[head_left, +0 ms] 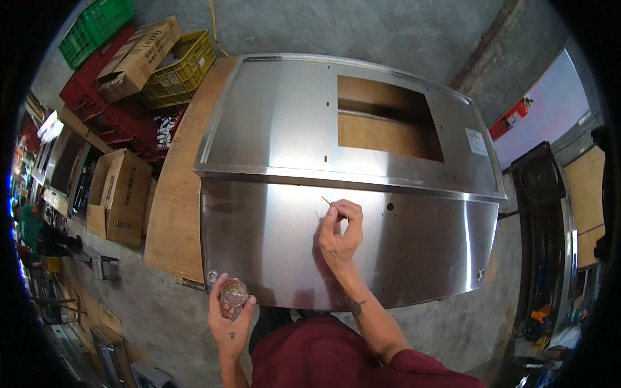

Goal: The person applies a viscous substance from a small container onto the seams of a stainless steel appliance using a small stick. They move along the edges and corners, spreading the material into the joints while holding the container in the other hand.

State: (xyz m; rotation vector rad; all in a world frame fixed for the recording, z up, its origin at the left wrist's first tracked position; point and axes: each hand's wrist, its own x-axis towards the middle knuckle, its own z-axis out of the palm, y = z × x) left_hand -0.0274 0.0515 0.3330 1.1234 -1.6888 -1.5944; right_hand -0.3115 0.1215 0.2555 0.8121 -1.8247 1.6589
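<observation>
Pinching a thin yellowish stick (326, 200) by its near end, which the fingers hide, the right hand (341, 236) is over the near face of the steel housing (278, 129); whether the stick's far tip touches it is hard to tell. Beside the housing's near left corner, the left hand (229, 326) grips a clear round cup (234, 293), its contents unclear. At far left, the view's edge cuts off a green crate (97, 39).
</observation>
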